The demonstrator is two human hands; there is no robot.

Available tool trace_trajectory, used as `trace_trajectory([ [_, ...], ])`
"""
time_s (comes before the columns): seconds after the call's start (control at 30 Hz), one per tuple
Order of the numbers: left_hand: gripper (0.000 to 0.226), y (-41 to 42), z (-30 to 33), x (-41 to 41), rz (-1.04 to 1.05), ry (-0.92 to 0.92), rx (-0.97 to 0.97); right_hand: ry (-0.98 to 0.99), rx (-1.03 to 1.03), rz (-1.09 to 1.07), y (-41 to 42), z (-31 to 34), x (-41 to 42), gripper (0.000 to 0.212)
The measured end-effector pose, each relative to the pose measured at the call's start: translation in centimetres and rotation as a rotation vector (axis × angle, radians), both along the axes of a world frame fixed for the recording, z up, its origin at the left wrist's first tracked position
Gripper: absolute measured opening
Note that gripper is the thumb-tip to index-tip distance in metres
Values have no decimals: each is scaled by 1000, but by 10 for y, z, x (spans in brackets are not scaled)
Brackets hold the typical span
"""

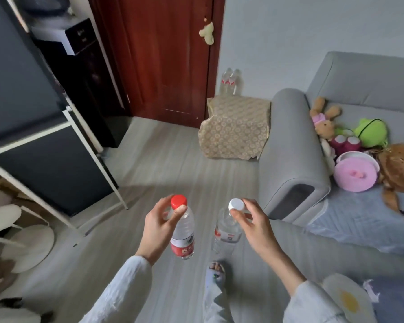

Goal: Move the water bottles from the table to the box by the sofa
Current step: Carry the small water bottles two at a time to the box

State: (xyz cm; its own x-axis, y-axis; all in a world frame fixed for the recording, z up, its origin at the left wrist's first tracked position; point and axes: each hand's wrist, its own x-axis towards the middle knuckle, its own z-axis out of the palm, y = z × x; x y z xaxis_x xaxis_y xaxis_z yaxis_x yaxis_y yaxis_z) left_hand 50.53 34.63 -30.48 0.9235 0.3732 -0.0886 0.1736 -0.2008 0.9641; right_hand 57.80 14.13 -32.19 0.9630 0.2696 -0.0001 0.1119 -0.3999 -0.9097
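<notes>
**Two bottles in hand, box ahead and to the right**

The left hand [158, 231] pinches the clear plastic water bottle with a red cap and red label [182, 231] just under its cap. The right hand [254, 226] pinches the clear plastic water bottle with a white cap [226, 229] the same way. Both bottles hang upright over the pale wood floor [161, 159]. The patterned tan cardboard box [236, 129] stands far ahead, touching the grey fabric sofa [289, 159] at its armrest, nearer the right hand; two more bottles [230, 81] stand behind it.
</notes>
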Motion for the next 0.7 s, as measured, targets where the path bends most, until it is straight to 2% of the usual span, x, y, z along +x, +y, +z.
trace_trajectory([
  [0.13, 34, 8, -4, 91, -18, -4, -39, 2, 1, 42, 9, -6, 87, 12],
  [0.27, 37, 12, 4, 184, -23, -15, -35, -3, 25, 57, 17, 7, 180, 12],
  [0.4, 18, 16, 13, 261, -42, -39, -1, -29, 31, 86, 26, 21, 259, 15],
  [0.57, 25, 29, 15, 361, -24, -35, -8, -54, 25, 101, 37, 28, 359, 15],
  [0.7, 13, 38, 10, 441, -46, -38, 16, -19, 14, 81, 43, 19, 430, 15],
])
